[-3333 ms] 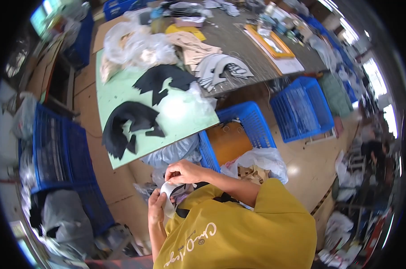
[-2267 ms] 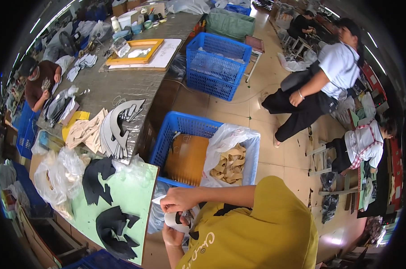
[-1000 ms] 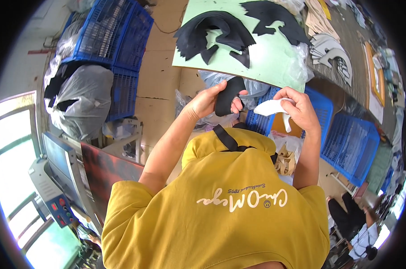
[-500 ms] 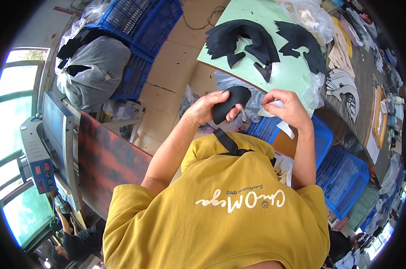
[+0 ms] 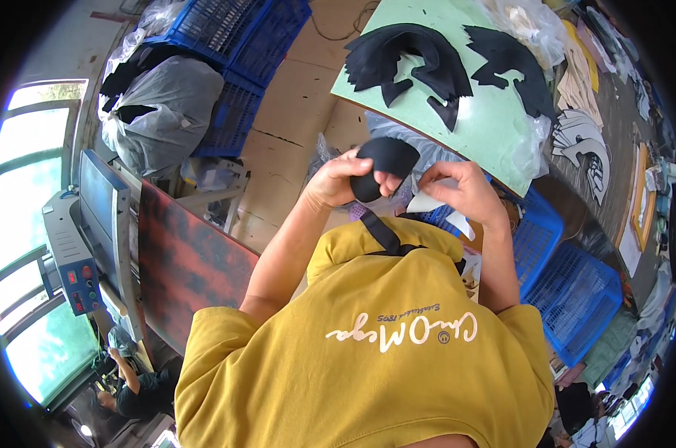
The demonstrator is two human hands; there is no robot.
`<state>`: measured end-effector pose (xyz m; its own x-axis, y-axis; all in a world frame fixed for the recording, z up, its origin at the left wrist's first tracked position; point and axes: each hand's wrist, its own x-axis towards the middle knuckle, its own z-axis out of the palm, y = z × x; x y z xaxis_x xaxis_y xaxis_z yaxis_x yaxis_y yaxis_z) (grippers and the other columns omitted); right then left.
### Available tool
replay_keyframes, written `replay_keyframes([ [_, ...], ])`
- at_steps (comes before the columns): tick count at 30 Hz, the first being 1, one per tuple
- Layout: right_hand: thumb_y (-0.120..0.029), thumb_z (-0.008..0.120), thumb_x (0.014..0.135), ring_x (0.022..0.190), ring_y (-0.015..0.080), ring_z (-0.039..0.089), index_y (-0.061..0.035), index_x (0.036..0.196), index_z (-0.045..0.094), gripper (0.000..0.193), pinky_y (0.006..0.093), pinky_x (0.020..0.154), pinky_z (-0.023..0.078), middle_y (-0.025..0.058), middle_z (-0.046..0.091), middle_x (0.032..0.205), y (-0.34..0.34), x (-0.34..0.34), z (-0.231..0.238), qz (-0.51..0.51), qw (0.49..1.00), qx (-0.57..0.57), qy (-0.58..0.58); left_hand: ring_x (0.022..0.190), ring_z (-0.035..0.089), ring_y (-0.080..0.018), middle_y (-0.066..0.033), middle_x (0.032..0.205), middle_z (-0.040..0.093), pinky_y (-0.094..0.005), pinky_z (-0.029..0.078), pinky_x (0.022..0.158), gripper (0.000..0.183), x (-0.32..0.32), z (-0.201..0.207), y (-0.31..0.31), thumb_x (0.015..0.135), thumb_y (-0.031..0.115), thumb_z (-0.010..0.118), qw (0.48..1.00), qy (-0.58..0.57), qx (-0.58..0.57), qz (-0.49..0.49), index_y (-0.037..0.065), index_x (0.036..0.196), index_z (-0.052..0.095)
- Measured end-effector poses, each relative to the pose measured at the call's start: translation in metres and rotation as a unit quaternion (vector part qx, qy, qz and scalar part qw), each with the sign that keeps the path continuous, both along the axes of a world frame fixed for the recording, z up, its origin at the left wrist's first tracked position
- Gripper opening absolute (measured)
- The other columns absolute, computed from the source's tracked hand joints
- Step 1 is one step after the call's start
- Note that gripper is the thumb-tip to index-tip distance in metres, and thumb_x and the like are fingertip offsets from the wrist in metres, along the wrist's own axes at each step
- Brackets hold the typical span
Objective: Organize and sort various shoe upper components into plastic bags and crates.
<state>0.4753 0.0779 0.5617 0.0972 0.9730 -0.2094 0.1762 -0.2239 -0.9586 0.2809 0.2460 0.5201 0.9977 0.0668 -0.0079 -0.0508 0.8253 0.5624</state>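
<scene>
My left hand (image 5: 336, 181) is closed on a curved black fabric piece (image 5: 386, 158), thumb on top and fingertips showing inside its bend. The piece is held up in front of my chest, off any surface. Close beside it, on the right, my right hand (image 5: 468, 193) pinches a thin white cut piece (image 5: 432, 197) whose pointed end reaches toward the black fabric. A second white strip (image 5: 459, 222) hangs below the same hand. Whether the white piece touches the black one, I cannot tell.
Ahead stands a green-topped table (image 5: 457, 145) with stacked black cut pieces (image 5: 405, 63) and more black pieces (image 5: 513, 71). Blue crates (image 5: 577, 299) sit at right. On the left are a press machine (image 5: 71, 250), a reddish-black board (image 5: 192, 257) and a filled plastic bag (image 5: 166, 112).
The black fabric has turned in my left hand and now bends open toward me. My right hand has moved a little left and lower, bringing the white piece nearer to it.
</scene>
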Motion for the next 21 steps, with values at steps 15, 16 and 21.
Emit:
replay_keyframes([
  [15,-0.001,0.062,0.089,0.094,0.0169,0.066,0.0061,0.11,0.063,0.022,0.0281,0.088,0.049,0.0086,0.067,0.103,-0.001,-0.003,-0.035,-0.137,0.928,0.064,0.34,0.118,0.053,-0.0354,-0.0238,0.122,0.054,-0.0438,0.043,0.1,0.031,0.042,0.006,-0.022,0.09,0.031,0.06,0.992,0.1,0.001,0.071,0.001,0.091,0.057],
  [16,0.001,0.061,0.089,0.095,0.019,0.067,0.007,0.113,0.062,0.025,0.0286,0.088,0.049,0.0105,0.067,0.105,-0.002,-0.001,-0.028,-0.149,0.915,0.057,0.37,0.119,0.052,-0.0347,-0.0231,0.122,0.055,-0.0423,0.043,0.1,0.031,0.046,0.005,-0.021,0.09,0.031,0.06,0.992,0.114,0.019,0.055,0.0,0.09,0.057],
  [21,0.007,0.061,0.086,0.093,0.0225,0.068,0.0071,0.101,0.065,0.015,0.0306,0.085,0.053,0.0134,0.068,0.103,-0.013,0.012,-0.052,-0.225,0.909,0.097,0.338,0.108,0.055,-0.026,-0.0166,0.11,0.059,-0.0384,0.044,0.096,0.03,0.069,0.013,-0.034,0.09,0.028,0.06,0.982,0.14,0.101,0.078,-0.001,0.097,0.058],
])
